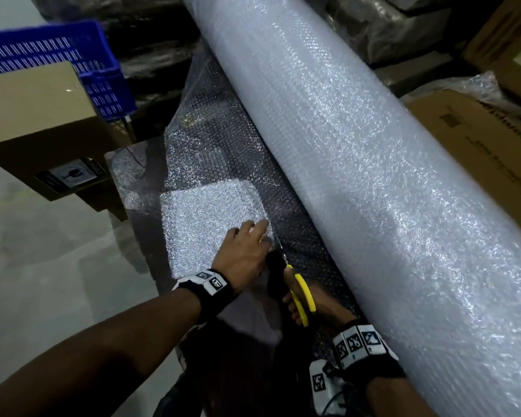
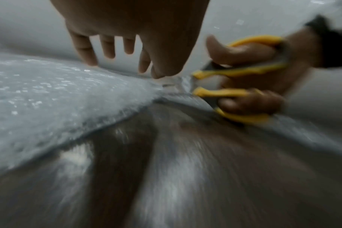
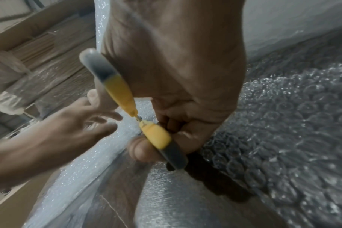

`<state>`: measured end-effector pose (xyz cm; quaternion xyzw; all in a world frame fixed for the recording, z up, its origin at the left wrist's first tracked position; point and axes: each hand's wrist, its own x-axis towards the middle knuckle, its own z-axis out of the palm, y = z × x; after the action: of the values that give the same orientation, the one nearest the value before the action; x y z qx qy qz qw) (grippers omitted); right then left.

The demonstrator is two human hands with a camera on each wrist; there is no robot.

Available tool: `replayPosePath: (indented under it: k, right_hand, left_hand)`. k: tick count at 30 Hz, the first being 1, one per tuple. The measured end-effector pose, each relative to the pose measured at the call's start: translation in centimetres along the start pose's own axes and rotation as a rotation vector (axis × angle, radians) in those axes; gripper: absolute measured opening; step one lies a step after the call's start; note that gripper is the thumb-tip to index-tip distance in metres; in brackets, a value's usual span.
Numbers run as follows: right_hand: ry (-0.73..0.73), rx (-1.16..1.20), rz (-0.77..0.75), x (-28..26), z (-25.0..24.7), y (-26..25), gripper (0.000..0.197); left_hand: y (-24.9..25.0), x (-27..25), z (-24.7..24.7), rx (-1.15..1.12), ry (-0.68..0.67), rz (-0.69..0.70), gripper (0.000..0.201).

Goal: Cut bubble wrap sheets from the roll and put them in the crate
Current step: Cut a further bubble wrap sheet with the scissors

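The big bubble wrap roll [image 1: 358, 145] lies slantwise from the top middle to the bottom right. Its loose sheet [image 1: 223, 155] spreads out to the left of it, with a brighter doubled piece [image 1: 205, 218] on top. My left hand [image 1: 247, 245] rests with straight fingers on that piece, right at the cut edge [image 2: 166, 83]. My right hand [image 1: 322, 305] grips yellow-handled scissors [image 1: 304, 293], thumb and fingers through the loops [image 3: 154, 134]. The blades point up into the sheet beside my left fingertips and are mostly hidden. The blue crate [image 1: 73, 52] stands at the far left.
A closed cardboard box [image 1: 33, 115] sits in front of the crate. More cardboard boxes [image 1: 478, 139] stand behind the roll on the right. Dark wrapped bundles [image 1: 151, 34] fill the back. Grey floor [image 1: 42, 251] shows at the left.
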<state>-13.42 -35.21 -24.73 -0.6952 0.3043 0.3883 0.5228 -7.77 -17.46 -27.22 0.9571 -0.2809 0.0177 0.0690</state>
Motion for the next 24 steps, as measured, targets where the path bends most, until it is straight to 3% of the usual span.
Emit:
replayPosePath:
  k: [3,5,13,20,24]
  right_hand:
    - [-0.008,0.000,0.010,0.2,0.0,-0.1,0.074]
    - [-0.010,-0.001,0.003,0.3,0.0,-0.4,0.075]
    - [0.064,-0.013,-0.056,0.2,0.0,-0.1,0.058]
    - [0.001,-0.038,0.001,0.7,0.3,-1.4,0.081]
    - [0.017,-0.054,-0.021,0.9,0.4,-1.9,0.076]
  left_hand:
    - [-0.9,1.7,-0.8,-0.021,-0.069,-0.206,0.029]
    - [-1.3,2.4,-0.6,-0.032,-0.166,-0.268,0.030]
    - [-1.1,1.9,0.1,-0.011,-0.190,-0.246,0.032]
    - [-1.3,2.3,0.1,-0.017,-0.216,-0.254,0.033]
    - [-1.4,2.6,0.0,-0.022,-0.246,-0.258,0.034]
